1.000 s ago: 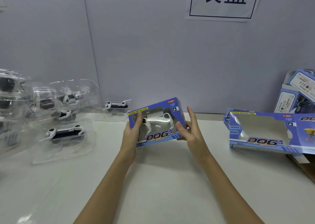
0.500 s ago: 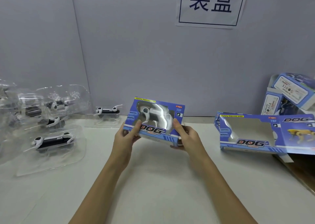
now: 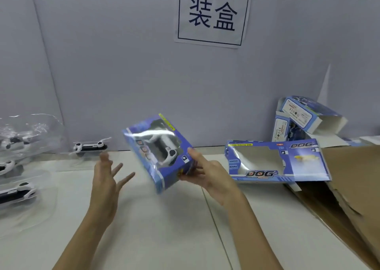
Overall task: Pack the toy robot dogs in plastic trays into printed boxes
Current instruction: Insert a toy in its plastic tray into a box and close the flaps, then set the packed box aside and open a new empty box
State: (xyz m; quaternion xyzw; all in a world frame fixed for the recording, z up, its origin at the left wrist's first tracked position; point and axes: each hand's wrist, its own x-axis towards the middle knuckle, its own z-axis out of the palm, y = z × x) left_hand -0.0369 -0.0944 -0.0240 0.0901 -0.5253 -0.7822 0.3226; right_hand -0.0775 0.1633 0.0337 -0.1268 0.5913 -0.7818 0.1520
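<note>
A blue printed box with a white toy robot dog behind its window hangs tilted above the white table. My right hand grips its lower right end, thumb on the front. My left hand is off the box, to its left, with the fingers spread. An empty blue printed box lies on the table to the right. Several toy dogs in clear plastic trays lie at the left, one more toy dog in its tray by the wall.
More blue printed boxes are piled against the wall at the back right. A brown cardboard sheet covers the table's right side. A grey wall with a paper sign stands close behind.
The packed box has turned from level to steeply tilted and moved right. My left hand has let go of it and opened; only my right hand holds it now.
</note>
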